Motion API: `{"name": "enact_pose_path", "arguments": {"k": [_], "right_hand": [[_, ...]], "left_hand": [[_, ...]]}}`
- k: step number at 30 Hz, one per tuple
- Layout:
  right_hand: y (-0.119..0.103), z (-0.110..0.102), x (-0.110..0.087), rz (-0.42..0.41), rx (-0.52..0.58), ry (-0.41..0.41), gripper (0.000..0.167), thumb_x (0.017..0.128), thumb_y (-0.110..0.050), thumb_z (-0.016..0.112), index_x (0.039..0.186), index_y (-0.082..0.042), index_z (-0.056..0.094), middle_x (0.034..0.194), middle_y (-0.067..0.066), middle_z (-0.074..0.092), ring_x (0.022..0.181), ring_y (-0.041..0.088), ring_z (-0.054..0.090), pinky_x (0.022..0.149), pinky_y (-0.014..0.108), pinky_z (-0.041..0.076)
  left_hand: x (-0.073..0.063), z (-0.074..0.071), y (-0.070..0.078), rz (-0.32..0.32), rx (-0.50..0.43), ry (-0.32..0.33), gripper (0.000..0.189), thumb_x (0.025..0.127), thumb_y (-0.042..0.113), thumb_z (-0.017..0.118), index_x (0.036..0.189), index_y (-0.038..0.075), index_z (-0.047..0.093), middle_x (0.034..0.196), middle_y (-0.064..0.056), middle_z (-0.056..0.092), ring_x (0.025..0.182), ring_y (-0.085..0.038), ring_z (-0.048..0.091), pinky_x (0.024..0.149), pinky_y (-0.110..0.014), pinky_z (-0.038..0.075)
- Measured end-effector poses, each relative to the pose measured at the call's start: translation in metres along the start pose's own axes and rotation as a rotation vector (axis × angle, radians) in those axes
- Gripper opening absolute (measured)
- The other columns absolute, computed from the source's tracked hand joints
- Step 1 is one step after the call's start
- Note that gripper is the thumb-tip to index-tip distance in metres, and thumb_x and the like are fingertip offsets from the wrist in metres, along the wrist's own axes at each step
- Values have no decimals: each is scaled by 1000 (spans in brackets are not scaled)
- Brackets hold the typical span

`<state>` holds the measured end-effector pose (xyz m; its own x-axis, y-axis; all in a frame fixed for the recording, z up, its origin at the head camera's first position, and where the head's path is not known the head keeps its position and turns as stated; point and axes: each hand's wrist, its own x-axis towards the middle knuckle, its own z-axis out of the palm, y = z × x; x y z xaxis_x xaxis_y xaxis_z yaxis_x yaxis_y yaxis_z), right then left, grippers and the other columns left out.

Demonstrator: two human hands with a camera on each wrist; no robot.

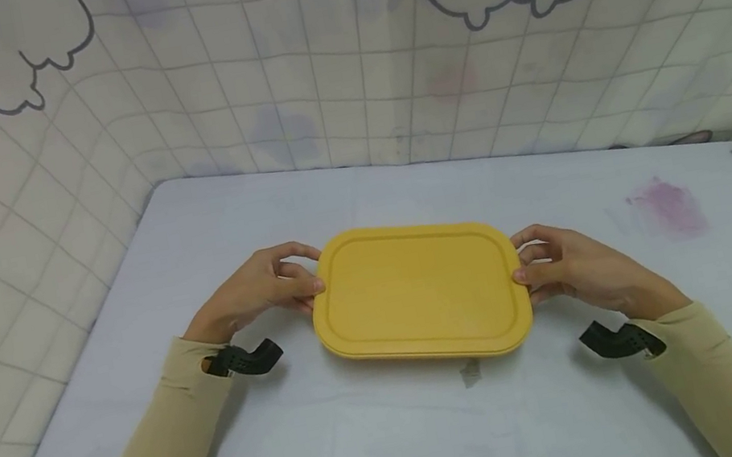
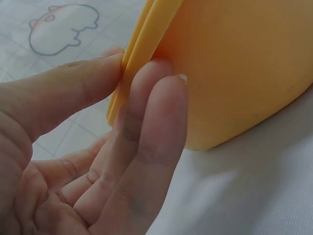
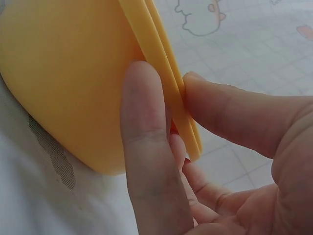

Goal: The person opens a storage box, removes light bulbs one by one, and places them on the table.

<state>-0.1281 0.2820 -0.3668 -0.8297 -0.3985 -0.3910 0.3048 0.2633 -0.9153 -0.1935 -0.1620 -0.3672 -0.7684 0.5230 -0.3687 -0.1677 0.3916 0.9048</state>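
A yellow rectangular food container (image 1: 414, 293) with rounded corners sits mid-table, its matching flat lid (image 1: 420, 284) on top. At its left end my left hand (image 1: 276, 281) pinches the rim, thumb on the lid's edge and fingers under it. My right hand (image 1: 574, 265) grips the opposite end the same way. The left wrist view shows the container's smooth side wall (image 2: 234, 73) beside the fingertips (image 2: 166, 107). Close up in the right wrist view, lid and rim form two stacked edges between the thumb (image 3: 230, 110) and fingers. What the container holds is hidden.
A white cloth covers the table (image 1: 404, 442), with a pink stain (image 1: 669, 207) at right and a small grey patch (image 1: 470, 372) near the container's front. Grid-patterned curtains (image 1: 341, 86) with cartoon outlines hang behind and at the left. Dark wrist mounts (image 1: 245, 359) stick out from both sleeves.
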Motion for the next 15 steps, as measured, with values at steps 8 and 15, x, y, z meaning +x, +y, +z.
{"name": "enact_pose_path", "arguments": {"k": [8,15], "right_hand": [[1,1,0,-3,3,-10,54,95,-14,72,136,-2,39,108,5,67,92,23,76,83,38,63],[0,1,-3,6,-33,15,58,94,-17,74,138,-2,40,110,8,65,93,23,76,83,38,63]], "left_hand": [[1,0,-4,-13,16,17,60,88,24,82,139,13,54,93,-10,74,77,-24,76,81,-41,64],[-1,0,0,2,16,36,60,87,24,83,139,12,57,94,-12,75,77,-25,77,80,-43,64]]}}
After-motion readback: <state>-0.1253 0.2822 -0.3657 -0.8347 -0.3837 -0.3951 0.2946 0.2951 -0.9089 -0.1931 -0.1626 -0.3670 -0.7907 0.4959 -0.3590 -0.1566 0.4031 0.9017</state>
